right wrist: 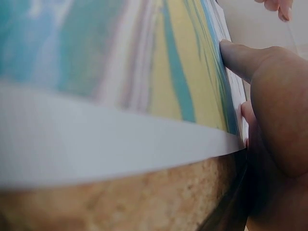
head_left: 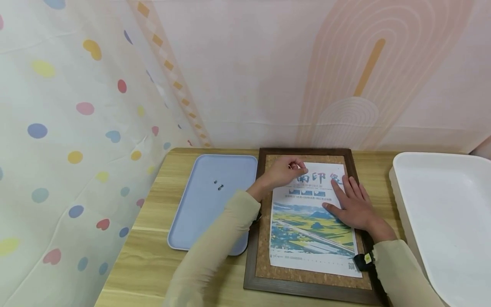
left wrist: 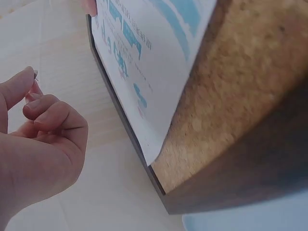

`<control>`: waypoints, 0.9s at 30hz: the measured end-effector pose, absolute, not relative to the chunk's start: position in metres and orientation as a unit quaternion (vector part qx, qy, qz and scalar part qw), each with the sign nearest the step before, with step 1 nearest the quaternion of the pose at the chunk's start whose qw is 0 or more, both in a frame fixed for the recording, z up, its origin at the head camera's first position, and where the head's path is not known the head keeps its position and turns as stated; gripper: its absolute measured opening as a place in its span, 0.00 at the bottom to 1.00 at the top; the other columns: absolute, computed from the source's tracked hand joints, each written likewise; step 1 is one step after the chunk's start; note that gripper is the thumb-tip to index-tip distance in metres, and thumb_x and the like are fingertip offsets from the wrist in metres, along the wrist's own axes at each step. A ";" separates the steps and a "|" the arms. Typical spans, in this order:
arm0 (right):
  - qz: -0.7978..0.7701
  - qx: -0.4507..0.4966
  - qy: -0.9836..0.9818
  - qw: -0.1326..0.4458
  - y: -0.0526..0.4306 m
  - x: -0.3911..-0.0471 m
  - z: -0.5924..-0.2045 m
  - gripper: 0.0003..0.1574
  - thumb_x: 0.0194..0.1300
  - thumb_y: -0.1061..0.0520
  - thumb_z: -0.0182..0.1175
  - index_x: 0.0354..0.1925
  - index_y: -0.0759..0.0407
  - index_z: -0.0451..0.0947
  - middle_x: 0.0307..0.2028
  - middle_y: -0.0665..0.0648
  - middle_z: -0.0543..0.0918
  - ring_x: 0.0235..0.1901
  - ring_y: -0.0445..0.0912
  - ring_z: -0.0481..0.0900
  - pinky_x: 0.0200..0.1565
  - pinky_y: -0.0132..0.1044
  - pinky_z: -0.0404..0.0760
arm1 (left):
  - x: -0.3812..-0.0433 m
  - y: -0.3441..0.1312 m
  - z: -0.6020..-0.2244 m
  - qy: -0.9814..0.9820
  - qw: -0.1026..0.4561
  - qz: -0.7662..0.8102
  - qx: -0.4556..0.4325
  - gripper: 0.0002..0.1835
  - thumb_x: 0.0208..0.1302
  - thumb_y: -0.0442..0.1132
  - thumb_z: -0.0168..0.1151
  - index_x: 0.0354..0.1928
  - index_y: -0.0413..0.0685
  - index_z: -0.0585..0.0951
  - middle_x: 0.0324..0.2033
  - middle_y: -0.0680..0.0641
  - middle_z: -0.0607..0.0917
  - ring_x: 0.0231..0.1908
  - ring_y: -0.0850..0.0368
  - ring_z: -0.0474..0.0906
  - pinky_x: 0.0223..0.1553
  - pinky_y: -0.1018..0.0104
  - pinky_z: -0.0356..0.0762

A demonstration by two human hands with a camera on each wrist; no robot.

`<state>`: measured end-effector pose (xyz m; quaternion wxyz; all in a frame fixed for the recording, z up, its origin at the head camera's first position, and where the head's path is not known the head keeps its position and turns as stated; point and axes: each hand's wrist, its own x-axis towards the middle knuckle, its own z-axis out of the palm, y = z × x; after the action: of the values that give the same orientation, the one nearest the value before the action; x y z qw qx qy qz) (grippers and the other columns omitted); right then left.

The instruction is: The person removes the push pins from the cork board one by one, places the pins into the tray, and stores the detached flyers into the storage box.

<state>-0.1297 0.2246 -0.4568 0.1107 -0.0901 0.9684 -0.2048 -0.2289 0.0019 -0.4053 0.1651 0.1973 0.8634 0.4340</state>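
Pale cloth point(head_left: 249, 94) hangs behind a wooden desk point(head_left: 145, 238). On the desk lies a cork board point(head_left: 264, 238), and a picture sheet point(head_left: 312, 221) lies on its cork. The sheet looks like paper, so it should be light and bendy, and it could slide or crease. It's best held by its edges or pressed flat. The right hand point(head_left: 354, 209) presses on its right side with straight fingers. The left hand point(head_left: 281, 172) pinches a tiny thing point(left wrist: 35, 74) over the top left part. That thing is probably hard and easy to drop, so fingertips suit it. It's mostly hidden, so I can't tell its shape. The left hand and arm cover a corner of the sheet and some of the blue tray point(head_left: 201, 217). The bits point(head_left: 220, 186) there are too small to name. The white tray point(head_left: 452, 213) is cut off.
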 end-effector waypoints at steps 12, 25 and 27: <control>-0.213 -0.092 0.966 0.115 0.223 -0.130 -0.455 0.55 0.64 0.30 0.45 0.73 0.60 0.38 0.71 0.69 0.30 0.69 0.62 0.23 0.63 0.60 0.25 | -0.220 -0.031 -0.404 0.859 0.165 0.437 0.212 0.07 0.64 0.51 0.58 0.34 0.60 0.79 0.29 0.50 0.75 0.27 0.55 0.69 0.28 0.64 0.68; -0.220 -0.101 0.964 0.111 0.221 -0.130 -0.451 0.54 0.65 0.32 0.46 0.73 0.61 0.38 0.71 0.70 0.30 0.69 0.62 0.23 0.63 0.60 0.25 | -0.211 -0.071 -0.398 0.850 0.178 0.453 0.201 0.07 0.65 0.46 0.58 0.36 0.53 0.79 0.26 0.44 0.75 0.22 0.57 0.65 0.26 0.66 0.66; -0.216 -0.098 0.965 0.112 0.222 -0.130 -0.450 0.54 0.65 0.31 0.46 0.73 0.60 0.38 0.71 0.69 0.30 0.69 0.62 0.23 0.64 0.60 0.25 | -0.210 -0.075 -0.399 0.845 0.182 0.462 0.200 0.06 0.65 0.45 0.58 0.36 0.51 0.79 0.28 0.43 0.77 0.22 0.57 0.65 0.26 0.66 0.66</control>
<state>-0.1298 0.2221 -0.4505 0.1117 -0.0984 0.9650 -0.2161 -0.2097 -0.0752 -0.3991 0.1816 0.2003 0.8448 0.4618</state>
